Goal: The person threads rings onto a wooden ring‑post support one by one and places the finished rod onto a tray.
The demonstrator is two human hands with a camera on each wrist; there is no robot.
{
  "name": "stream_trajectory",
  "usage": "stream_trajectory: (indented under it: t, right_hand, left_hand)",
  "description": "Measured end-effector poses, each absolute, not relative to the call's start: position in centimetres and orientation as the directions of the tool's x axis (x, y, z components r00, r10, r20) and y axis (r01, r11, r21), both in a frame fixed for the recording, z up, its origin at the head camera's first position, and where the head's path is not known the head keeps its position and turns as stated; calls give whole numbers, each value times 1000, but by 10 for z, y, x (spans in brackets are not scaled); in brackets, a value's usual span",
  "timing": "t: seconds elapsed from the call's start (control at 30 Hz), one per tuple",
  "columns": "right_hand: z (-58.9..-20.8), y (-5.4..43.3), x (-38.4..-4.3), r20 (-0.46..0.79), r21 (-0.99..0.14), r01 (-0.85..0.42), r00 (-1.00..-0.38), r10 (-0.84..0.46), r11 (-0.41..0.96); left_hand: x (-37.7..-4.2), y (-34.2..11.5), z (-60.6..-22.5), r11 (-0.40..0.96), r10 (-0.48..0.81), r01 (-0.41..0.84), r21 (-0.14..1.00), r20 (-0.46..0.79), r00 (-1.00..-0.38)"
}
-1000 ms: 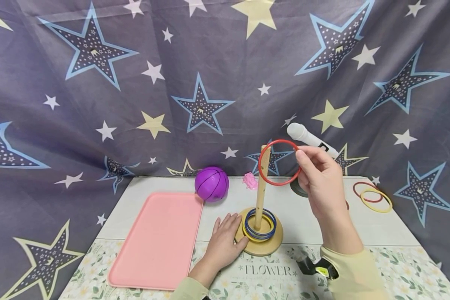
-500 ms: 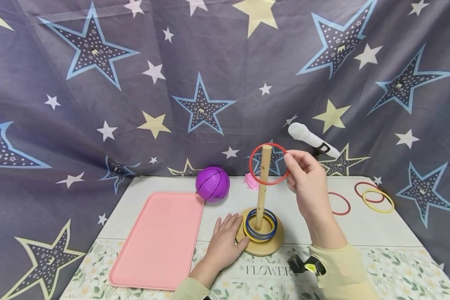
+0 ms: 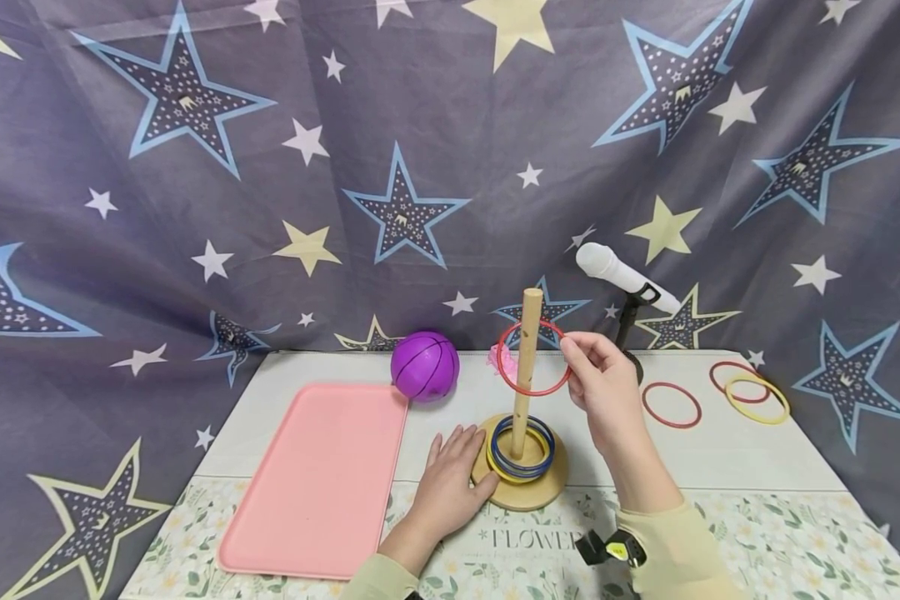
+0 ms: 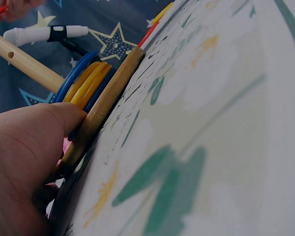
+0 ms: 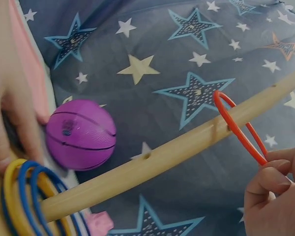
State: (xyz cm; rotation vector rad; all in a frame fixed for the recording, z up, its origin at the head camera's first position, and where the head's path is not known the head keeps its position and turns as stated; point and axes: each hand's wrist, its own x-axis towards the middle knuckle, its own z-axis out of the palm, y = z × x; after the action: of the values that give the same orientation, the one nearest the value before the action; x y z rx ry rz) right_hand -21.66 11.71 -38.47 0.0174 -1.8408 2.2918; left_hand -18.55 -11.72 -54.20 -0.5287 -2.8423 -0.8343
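Observation:
My right hand [image 3: 603,387] pinches a red ring [image 5: 231,122] between thumb and fingers. The ring encircles the upper part of a wooden peg [image 3: 526,358], whose tip stands above it; the right wrist view shows the rod passing through. Blue and yellow rings [image 5: 23,196] lie stacked round the peg's foot, on a round wooden base [image 3: 528,501]. At the base's left edge my left hand [image 3: 450,487] rests with fingers fairly straight, its thumb [image 4: 71,114] on the wood right beside the stack. Its other fingers are mostly hidden in the left wrist view.
A pink tray [image 3: 315,483] lies left, with a purple ball [image 3: 424,367] at its back corner. A small pink toy [image 3: 498,360] and a white microphone [image 3: 618,273] on a stand are behind the peg. Right lie a red ring [image 3: 672,426] and an overlapping yellow ring [image 3: 780,417] and another red ring.
My right hand has brought the red ring leftward to the peg and then down, so the peg's tip now shows above it. My left hand has stayed in place.

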Motion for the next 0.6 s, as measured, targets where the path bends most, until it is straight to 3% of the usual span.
stream_trajectory:
  t: [0.6]
  right_hand:
    - [-437, 124, -219, -17, -994, 5, -994, 105, -110]
  left_hand:
    - [-185, -117, -543, 786, 293, 369, 496, 226, -929]
